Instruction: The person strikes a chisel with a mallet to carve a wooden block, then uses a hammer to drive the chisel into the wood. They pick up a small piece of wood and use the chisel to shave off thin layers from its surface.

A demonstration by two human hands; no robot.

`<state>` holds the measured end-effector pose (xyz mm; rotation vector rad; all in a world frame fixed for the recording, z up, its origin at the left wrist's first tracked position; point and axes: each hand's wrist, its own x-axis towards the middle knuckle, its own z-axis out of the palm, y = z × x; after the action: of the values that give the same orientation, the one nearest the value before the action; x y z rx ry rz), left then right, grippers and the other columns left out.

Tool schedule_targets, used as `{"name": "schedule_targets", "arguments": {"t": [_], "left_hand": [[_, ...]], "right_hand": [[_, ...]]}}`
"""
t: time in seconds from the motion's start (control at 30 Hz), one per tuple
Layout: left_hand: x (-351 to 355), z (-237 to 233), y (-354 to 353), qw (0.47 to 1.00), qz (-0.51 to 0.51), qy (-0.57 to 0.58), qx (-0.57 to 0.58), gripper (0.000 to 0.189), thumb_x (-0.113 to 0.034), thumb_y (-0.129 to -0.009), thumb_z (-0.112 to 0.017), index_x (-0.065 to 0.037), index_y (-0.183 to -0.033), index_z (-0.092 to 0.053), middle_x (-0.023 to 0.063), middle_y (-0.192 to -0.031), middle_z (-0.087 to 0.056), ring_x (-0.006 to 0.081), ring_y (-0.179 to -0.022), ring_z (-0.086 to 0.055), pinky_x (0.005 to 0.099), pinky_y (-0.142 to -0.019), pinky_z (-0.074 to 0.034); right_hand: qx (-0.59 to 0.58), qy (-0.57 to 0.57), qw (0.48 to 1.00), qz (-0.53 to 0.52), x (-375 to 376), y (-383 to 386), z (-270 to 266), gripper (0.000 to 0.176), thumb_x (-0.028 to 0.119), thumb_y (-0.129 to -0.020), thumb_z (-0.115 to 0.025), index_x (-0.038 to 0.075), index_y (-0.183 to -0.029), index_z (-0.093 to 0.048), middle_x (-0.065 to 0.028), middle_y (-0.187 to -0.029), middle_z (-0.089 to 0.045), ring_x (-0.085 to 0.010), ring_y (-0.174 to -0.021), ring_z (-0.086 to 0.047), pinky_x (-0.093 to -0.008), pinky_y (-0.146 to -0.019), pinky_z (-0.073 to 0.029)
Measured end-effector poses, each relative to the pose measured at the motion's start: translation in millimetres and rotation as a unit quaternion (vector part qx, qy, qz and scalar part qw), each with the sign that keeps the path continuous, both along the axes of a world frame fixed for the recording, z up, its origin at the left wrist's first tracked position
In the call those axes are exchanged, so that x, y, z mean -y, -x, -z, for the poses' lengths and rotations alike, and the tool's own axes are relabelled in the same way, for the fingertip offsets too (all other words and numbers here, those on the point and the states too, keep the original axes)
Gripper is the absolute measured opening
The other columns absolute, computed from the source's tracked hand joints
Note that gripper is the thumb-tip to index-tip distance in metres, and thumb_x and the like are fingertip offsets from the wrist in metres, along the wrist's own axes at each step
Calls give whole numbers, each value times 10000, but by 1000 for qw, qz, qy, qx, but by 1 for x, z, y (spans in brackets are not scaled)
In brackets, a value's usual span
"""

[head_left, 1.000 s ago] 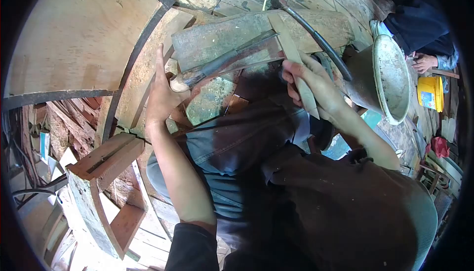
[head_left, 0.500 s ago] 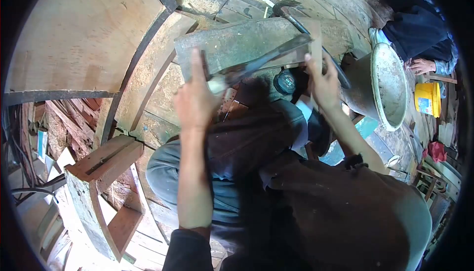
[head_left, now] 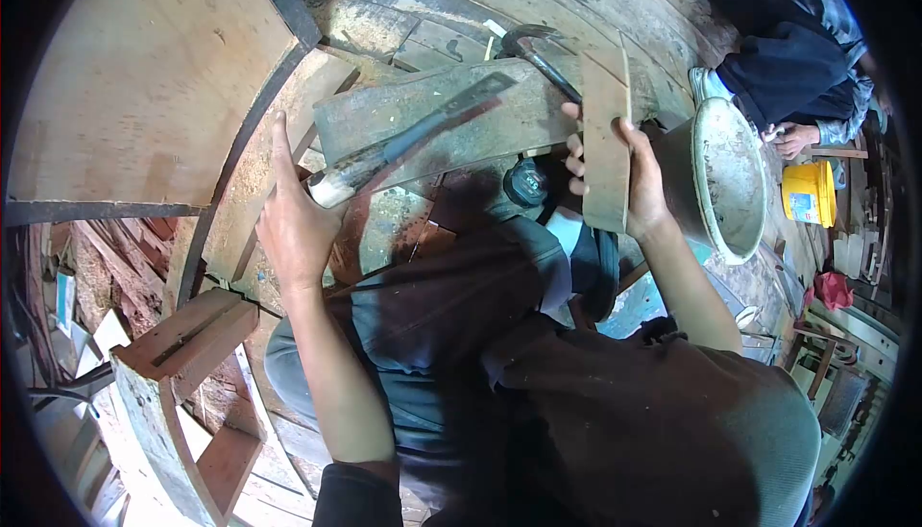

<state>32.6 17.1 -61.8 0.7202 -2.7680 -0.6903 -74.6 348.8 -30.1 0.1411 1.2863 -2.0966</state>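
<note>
My left hand (head_left: 296,239) has its index finger stretched out, while its other fingers are mostly hidden beside the pale butt of a chisel (head_left: 411,139). The chisel slants up to the right over a grey plank (head_left: 375,109), its long flat blade pointing away from me. My right hand (head_left: 645,186) grips a short, flat piece of wood (head_left: 605,133) held upright, thumb on the near edge and fingertips round the other side. Behind this piece lies a hammer-like tool with a curved dark head (head_left: 523,39), its handle partly hidden. A round dark lid or tin (head_left: 526,183) sits below the plank.
A dirty whitish bucket (head_left: 706,162) stands at my right, a yellow pail (head_left: 808,193) beyond it. Another person's hand (head_left: 795,140) and dark-trousered legs are at upper right. Plywood (head_left: 144,75) leans at left above a wooden frame (head_left: 182,412) and scrap wood.
My left hand and the chisel have moved left and slightly down. The wood piece in my right hand has turned its broad face toward me.
</note>
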Motion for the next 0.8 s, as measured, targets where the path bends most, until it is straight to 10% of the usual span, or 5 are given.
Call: {"name": "schedule_targets", "arguments": {"t": [0.8], "left_hand": [[22,22,0,990,-4,-107,-89,808,-47,-787,-744,-151,-1507,-392,189,-1289,-584,342,-1220,-548,432,-1020,-457]], "right_hand": [[51,26,983,-173,17,-23,5,803,613,-962,-409,-18,-1457,-435,-38,-966,-558,-135,-833,-567,-290,-644,-515]]}}
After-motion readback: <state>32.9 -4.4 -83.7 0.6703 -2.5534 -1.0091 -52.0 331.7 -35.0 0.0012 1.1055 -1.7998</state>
